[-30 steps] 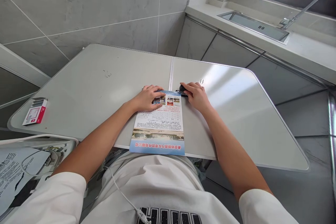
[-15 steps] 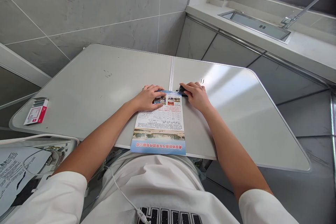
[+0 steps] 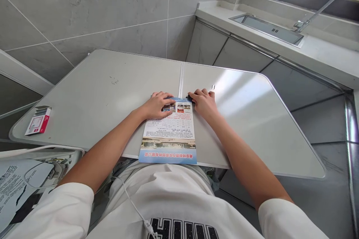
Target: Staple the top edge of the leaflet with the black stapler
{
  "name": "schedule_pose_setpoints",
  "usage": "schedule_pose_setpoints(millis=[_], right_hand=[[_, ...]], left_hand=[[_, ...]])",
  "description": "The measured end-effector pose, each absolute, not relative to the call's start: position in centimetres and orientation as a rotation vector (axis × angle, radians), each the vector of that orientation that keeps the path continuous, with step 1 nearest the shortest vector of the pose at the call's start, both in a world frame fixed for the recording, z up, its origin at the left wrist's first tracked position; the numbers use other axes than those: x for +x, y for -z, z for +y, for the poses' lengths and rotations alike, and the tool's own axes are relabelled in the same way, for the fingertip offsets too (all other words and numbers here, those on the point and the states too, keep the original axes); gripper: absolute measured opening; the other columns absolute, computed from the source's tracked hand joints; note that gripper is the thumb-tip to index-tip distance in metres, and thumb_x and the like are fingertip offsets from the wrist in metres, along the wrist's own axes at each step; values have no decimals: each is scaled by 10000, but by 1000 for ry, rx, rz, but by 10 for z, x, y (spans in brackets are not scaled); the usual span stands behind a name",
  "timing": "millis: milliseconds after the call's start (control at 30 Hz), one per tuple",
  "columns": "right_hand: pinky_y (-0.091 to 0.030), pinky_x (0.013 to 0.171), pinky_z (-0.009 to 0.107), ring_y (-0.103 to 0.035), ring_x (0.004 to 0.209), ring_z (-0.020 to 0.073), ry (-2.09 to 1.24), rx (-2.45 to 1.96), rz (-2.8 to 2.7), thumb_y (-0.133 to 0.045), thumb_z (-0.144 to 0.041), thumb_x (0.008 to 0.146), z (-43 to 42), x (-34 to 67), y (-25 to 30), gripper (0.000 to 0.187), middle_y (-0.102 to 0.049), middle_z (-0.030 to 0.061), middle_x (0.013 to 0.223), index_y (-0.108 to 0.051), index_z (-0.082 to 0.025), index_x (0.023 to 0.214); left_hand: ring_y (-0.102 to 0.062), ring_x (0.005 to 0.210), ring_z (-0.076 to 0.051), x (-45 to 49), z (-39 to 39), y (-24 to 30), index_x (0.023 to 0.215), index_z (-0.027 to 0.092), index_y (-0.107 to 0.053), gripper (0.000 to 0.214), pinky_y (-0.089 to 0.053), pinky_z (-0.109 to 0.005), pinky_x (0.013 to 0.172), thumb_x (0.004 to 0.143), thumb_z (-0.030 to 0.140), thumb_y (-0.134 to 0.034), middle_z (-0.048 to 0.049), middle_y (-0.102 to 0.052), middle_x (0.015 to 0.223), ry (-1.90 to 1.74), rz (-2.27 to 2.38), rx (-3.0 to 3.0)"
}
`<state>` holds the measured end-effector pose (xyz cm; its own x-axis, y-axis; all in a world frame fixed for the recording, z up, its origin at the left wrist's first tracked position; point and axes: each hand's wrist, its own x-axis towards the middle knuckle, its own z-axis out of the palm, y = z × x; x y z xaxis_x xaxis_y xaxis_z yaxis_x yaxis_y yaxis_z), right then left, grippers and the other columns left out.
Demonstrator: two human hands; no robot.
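Observation:
A printed leaflet (image 3: 169, 131) with blue ends, small photos and red lettering lies on the table in front of me, its near end reaching past the table's edge. My left hand (image 3: 157, 105) rests on its upper left part, fingers spread and holding the sheet down. At the upper right corner of the leaflet, my right hand (image 3: 204, 101) is closed over a small black stapler (image 3: 190, 98). Most of the stapler is hidden under the fingers, so I cannot see its jaws on the sheet.
A red and white box (image 3: 38, 120) stands at the table's left end. Tiny staples (image 3: 113, 80) lie scattered on the white folding table (image 3: 146, 71), with more bits (image 3: 213, 87) beyond my right hand. A sink (image 3: 266, 30) is set in the counter at the back right.
My right hand has pressed down over the stapler, covering more of it, and sits slightly further left. My left hand and the leaflet hold nearly the same place; the view has shifted a little.

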<state>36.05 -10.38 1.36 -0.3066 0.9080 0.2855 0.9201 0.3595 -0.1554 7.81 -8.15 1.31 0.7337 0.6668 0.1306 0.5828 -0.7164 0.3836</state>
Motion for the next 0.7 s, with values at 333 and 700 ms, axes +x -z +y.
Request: schedule_pose_setpoints(millis=[333, 700], right_hand=[[-486, 895, 501, -580, 1154, 370, -119, -1651, -2179, -512, -128, 935, -100, 393, -17, 538, -686, 130, 1267, -545, -278, 1451], [-463, 763, 394, -628, 911, 319, -64, -1841, -1702, -651, -221, 823, -96, 408, -22, 199, -720, 107, 949, -641, -220, 1022]], left_hand=[[-526, 1351, -348, 76, -80, -12, 1411, 298, -664, 515, -318, -604, 1193, 946, 517, -636, -108, -552, 1555, -357, 980, 2648], [-496, 1403, -344, 76, -79, -9, 1416, 294, -664, 498, -279, -591, 1233, 969, 513, -636, -95, -554, 1565, -390, 993, 2668]])
